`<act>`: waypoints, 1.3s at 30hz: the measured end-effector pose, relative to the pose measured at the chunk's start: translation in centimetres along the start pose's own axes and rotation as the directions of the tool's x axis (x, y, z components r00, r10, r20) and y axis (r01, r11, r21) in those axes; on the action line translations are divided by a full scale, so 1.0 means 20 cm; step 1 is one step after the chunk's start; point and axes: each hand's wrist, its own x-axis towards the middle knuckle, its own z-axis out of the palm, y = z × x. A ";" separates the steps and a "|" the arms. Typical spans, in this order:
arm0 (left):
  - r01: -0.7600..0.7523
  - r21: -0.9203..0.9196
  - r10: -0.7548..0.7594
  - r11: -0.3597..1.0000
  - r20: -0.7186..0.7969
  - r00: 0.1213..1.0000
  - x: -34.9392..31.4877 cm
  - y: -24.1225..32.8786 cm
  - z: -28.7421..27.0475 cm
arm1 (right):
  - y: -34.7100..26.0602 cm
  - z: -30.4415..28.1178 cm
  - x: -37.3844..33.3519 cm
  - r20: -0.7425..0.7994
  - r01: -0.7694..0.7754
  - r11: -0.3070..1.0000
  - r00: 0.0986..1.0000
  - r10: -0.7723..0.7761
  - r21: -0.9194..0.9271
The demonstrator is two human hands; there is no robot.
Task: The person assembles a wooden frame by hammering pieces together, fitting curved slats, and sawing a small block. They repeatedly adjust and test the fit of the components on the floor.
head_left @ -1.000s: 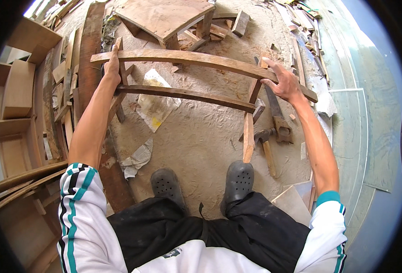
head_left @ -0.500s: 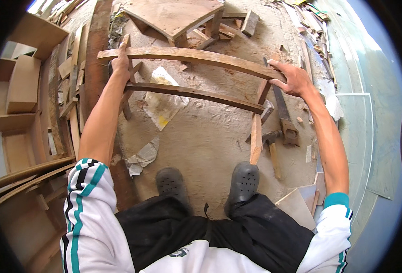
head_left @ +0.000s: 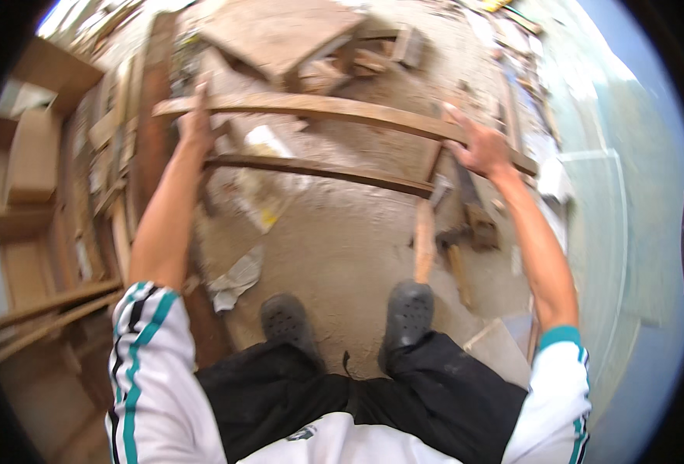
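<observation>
A wooden frame spans the space between my hands, beyond my feet. Its upper rail is pale and gently curved; below runs a thinner, darker crossbar. My left hand is closed around the frame near its left end, where the upright meets the rail. Near the right end, my right hand grips the upper rail, with a stretch of wood showing past it. A pale leg comes down toward my right shoe. Motion blurs the picture, and my fingers' far sides are hidden.
A low wooden table or stool stands ahead among offcuts. A handsaw and a hammer lie on the floor at right. Glass sheets line the right side. Stacked boards and wooden boxes fill the left.
My hands and the frame have shifted slightly left and lower in the picture, and the whole view has shifted a little too. Both hands keep their grip.
</observation>
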 end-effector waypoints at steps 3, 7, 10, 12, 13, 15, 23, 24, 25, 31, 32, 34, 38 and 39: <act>0.159 -0.117 -0.159 0.980 0.012 0.987 -0.21 0.07 0.25 | 0.14 0.10 -0.14 -0.265 -0.008 0.994 0.964 -0.020 -0.106; 0.132 -0.072 -0.140 0.989 -0.126 0.982 -0.11 0.06 0.15 | 0.10 0.14 -0.13 -0.355 0.047 0.997 0.933 -0.066 -0.061; 0.112 -0.018 -0.113 0.994 -0.107 0.988 0.00 0.02 0.06 | 0.08 0.12 -0.11 -0.340 0.052 0.998 0.939 -0.061 -0.035; 0.126 0.020 -0.123 0.992 -0.132 0.984 0.01 0.02 0.06 | 0.08 0.11 -0.13 -0.329 0.069 0.998 0.942 -0.061 0.013; 0.114 0.036 -0.107 0.993 -0.150 0.983 0.01 0.01 0.07 | 0.09 0.10 -0.13 -0.324 0.080 0.996 0.944 -0.064 0.037; 0.082 0.066 -0.068 0.994 -0.195 0.978 0.00 0.01 0.08 | 0.11 0.08 -0.13 -0.329 0.125 0.985 0.941 -0.079 0.122; 0.104 -0.080 -0.110 0.991 -0.072 0.991 -0.22 0.09 0.22 | 0.12 0.02 -0.13 -0.312 0.234 0.933 0.939 -0.145 0.272; 0.052 -0.107 -0.058 0.993 -0.051 0.997 -0.20 0.08 0.20 | 0.12 0.02 -0.13 -0.312 0.232 0.937 0.939 -0.146 0.260; 0.014 -0.073 -0.019 0.997 -0.067 0.998 -0.11 0.05 0.10 | 0.09 0.01 -0.09 -0.323 0.250 0.934 0.932 -0.162 0.254; 0.094 0.067 -0.076 0.993 -0.231 0.970 0.09 -0.03 -0.02 | 0.06 0.01 -0.07 -0.296 0.240 0.926 0.943 -0.152 0.290; 0.099 0.071 -0.079 0.993 -0.245 0.966 0.08 -0.05 0.00 | 0.06 0.00 -0.09 -0.286 0.227 0.931 0.947 -0.143 0.285; 0.095 0.070 -0.076 0.993 -0.233 0.970 0.03 -0.05 0.06 | 0.06 -0.01 -0.10 -0.281 0.221 0.930 0.950 -0.137 0.293; 0.157 0.215 -0.148 0.964 -0.057 0.987 -0.11 0.06 0.09 | 0.08 -0.02 -0.13 -0.249 0.168 0.939 0.964 -0.094 0.299; 0.184 0.293 -0.195 0.938 0.009 0.981 -0.08 0.10 0.01 | 0.07 -0.02 -0.12 -0.250 0.164 0.938 0.964 -0.088 0.305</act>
